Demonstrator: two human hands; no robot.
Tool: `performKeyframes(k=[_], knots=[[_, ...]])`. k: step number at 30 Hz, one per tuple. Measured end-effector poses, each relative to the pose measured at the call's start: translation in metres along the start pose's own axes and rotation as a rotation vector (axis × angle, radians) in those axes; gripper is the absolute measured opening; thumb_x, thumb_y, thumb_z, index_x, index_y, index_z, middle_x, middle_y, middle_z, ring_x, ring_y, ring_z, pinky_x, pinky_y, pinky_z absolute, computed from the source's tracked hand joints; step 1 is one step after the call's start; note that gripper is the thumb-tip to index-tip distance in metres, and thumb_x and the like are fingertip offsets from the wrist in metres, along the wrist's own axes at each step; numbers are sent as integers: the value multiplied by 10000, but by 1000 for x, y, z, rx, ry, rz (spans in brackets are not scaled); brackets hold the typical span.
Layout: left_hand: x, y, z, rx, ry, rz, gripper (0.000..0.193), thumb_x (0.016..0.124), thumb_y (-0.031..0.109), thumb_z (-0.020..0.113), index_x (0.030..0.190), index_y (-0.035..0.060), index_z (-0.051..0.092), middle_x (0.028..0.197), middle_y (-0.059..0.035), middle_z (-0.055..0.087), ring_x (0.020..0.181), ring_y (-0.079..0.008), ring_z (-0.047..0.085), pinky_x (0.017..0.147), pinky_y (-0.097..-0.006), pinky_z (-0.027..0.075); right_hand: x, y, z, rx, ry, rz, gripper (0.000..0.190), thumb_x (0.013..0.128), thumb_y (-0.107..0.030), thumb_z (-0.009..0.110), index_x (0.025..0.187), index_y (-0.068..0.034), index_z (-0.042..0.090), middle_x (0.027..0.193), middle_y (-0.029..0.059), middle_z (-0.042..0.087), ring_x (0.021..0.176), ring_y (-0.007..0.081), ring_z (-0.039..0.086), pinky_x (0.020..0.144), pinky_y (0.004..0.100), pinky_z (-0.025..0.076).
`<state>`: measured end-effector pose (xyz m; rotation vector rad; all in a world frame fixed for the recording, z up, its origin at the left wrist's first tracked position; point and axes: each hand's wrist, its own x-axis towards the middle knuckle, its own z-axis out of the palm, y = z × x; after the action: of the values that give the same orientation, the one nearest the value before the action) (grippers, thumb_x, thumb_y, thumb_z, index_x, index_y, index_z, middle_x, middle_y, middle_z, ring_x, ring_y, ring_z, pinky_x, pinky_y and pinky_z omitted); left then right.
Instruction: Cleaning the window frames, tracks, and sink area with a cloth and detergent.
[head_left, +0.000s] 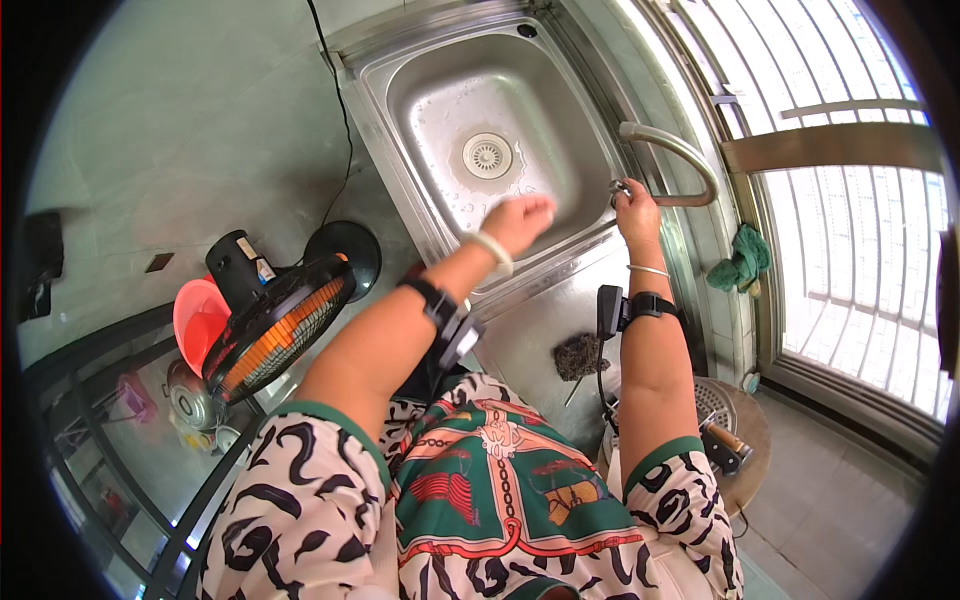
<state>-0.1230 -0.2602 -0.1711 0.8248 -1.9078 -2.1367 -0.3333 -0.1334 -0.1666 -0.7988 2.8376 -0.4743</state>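
A stainless steel sink (540, 120) with a drain strainer (487, 156) lies in front of me, with water drops on its bottom. My left hand (520, 225), slightly blurred, is over the near part of the basin and holds nothing that I can see; whether its fingers are fully closed is unclear. At the basin's right edge, my right hand (637, 212) grips the metal tap handle (619, 187). The curved metal faucet spout (694, 159) rises beside that hand, its tip near the sink rim. No water stream shows at the spout.
A black fan (281, 330) with an orange centre stands left, near a red plastic basin (199, 319). A dark scouring pad (579, 355) lies on the steel drainboard (525, 330). A green cloth (742, 259) hangs by the window at right. A knife (724, 450) lies on a round board.
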Motion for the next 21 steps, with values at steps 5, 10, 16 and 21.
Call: performKeyframes(k=[5, 10, 16, 21], knots=[[-114, -31, 4, 148, -293, -133, 270, 844, 197, 563, 1060, 42, 608, 894, -41, 639, 817, -106, 572, 758, -254, 460, -1, 6, -6, -28, 17, -101, 334, 785, -266, 554, 1107, -178, 575, 924, 159, 642, 875, 353, 603, 797, 437, 467], [-195, -56, -51, 295, -140, -251, 274, 826, 219, 583, 1043, 54, 615, 875, -39, 642, 812, -103, 577, 752, -259, 460, 1, -2, 0, -233, -6, -271, 370, 795, -227, 548, 1107, -41, 477, 901, 215, 628, 859, 381, 605, 765, 465, 478], [-279, -81, -113, 439, 20, -406, 285, 810, 257, 577, 1030, 82, 623, 839, -73, 643, 785, -160, 601, 727, -286, 468, 20, -3, -2, -299, -17, -271, 215, 834, -231, 493, 856, -27, 557, 825, 217, 631, 810, 388, 612, 732, 474, 482], [-356, -116, -160, 541, 45, -614, 299, 788, 289, 579, 1003, 87, 628, 869, -112, 650, 819, -237, 621, 760, -326, 476, -3, -19, -13, -321, -15, -244, 217, 855, -275, 484, 856, -86, 590, 839, 170, 642, 789, 367, 616, 712, 461, 489]])
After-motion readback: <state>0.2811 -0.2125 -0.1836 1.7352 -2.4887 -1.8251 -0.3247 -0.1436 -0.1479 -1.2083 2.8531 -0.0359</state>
